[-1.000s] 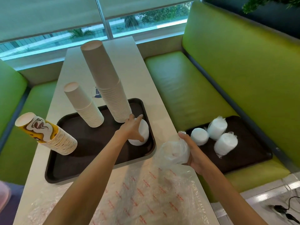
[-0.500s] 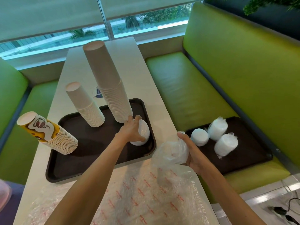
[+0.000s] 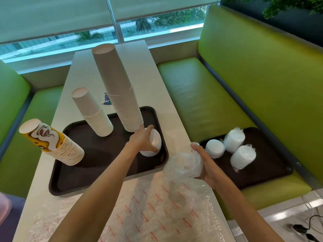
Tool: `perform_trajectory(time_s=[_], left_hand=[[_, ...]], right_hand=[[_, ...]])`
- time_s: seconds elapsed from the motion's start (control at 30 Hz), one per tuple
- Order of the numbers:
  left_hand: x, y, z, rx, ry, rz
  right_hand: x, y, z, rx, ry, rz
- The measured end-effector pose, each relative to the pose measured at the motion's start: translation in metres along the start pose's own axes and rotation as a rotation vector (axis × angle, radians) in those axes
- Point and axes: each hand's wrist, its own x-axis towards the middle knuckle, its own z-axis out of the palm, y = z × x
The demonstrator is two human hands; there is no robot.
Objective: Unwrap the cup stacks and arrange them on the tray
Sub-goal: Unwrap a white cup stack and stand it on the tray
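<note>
On dark tray (image 3: 97, 165), tapered paper stacks (image 3: 120, 88)

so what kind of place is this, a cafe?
Most likely a café or canteen booth. A green padded bench runs along a narrow table set against a window. On the table there is a dark serving tray holding tall stacks of paper cups.

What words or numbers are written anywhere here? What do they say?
None of it can be read for sure.
Red print repeated over the plastic sheet: too blurred to read.
Small blue and white card behind the tallest cup stack: too small to read.
On the yellow cup: only a drawing, no words visible.
</note>
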Motion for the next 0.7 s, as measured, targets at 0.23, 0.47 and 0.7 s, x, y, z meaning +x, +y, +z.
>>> perform_trajectory(time_s=[0.23,0.47,0.7], left_hand=[[0.001,-0.002,0.0,-0.013,-0.005,0.009],[0.0,-0.002,0.003,-0.048,0.008,0.008],[-0.006,0.001,-0.003,-0.118,0.036,-0.013]], right_hand=[[-0.004,-0.001,0.001,0.0,0.01,0.011],[-0.008,-0.005,0.005,0.003,0.029,-0.007],[-0.013,-0.008,0.005,-0.042,0.051,-0.017]])
